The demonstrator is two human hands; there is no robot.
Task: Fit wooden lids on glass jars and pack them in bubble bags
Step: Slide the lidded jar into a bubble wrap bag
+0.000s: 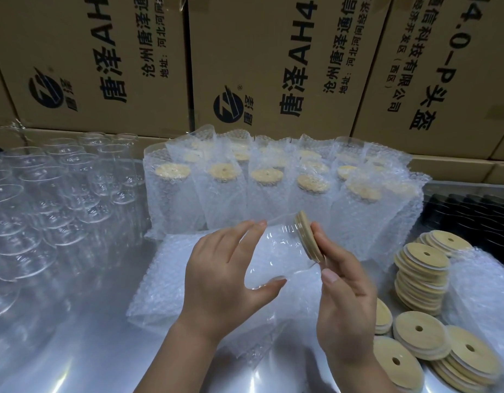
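The left hand (214, 282) grips one glass jar (273, 251), and the right hand (347, 302) holds one wooden lid (306, 239) on its mouth. Behind them, the front row has five bagged jars (268, 197).

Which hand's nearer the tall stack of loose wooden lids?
Right. The right hand, holding the lid, sits just left of the stack; the left hand grips the jar farther left.

L hand (222, 282) grips clear glass jar (276, 251), tilted, over flat bubble bags (166, 282). R hand (347, 299) holds round wooden lid (307, 239) on its mouth. Bagged jars (222, 194) behind, loose lids (423, 268) at right.
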